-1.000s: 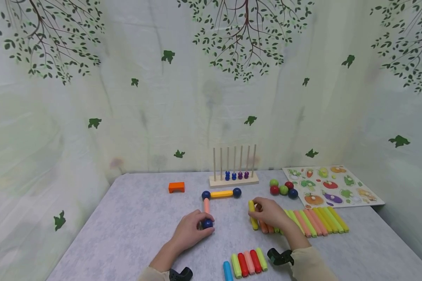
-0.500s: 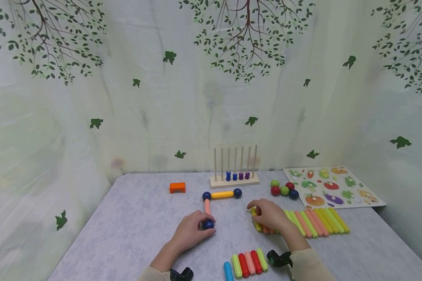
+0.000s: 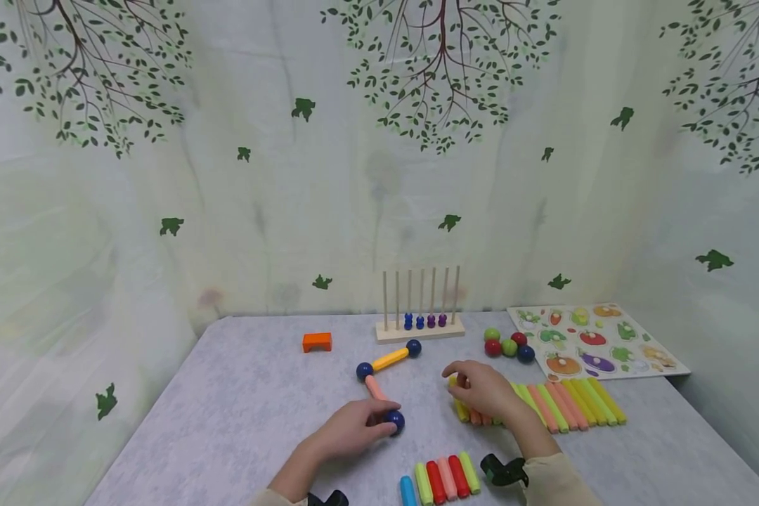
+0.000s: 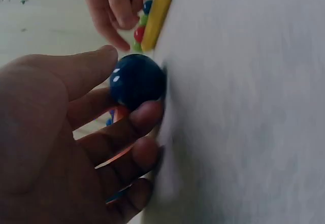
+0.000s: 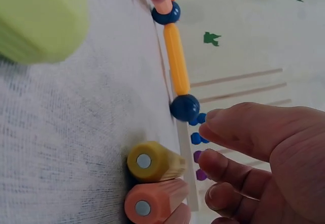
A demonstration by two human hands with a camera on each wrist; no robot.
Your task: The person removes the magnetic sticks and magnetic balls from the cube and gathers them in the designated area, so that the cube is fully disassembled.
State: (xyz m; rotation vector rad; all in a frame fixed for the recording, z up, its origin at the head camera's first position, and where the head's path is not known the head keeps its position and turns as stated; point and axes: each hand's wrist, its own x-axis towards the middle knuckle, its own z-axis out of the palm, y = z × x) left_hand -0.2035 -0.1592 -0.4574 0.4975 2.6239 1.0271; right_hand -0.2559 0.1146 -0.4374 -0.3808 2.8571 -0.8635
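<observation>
My left hand [image 3: 354,430] pinches a dark blue ball [image 4: 136,84] between thumb and fingers. From that ball runs a bent chain: a pink rod [image 3: 375,388], a second blue ball [image 3: 364,371], an orange-yellow rod [image 5: 176,59] and a third blue ball [image 3: 414,348]. My right hand [image 3: 483,386] hovers over the left end of a row of coloured rods, holding nothing. In the right wrist view its thumb and fingers stand apart, clear of the yellow rod [image 5: 157,161]. Silvery discs show in the rod ends. The hand hides part of the row.
A short rod row [image 3: 444,479] lies near the front. At the back stand a pegged bead rack [image 3: 420,330] and an orange block [image 3: 317,342]. Several loose balls [image 3: 509,347] lie beside a vegetable picture board [image 3: 597,341] at the right.
The right hand has set the yellow rod down at the row's left end and let go. The left hand has drawn its ball right and nearer, swinging the chain aslant.
</observation>
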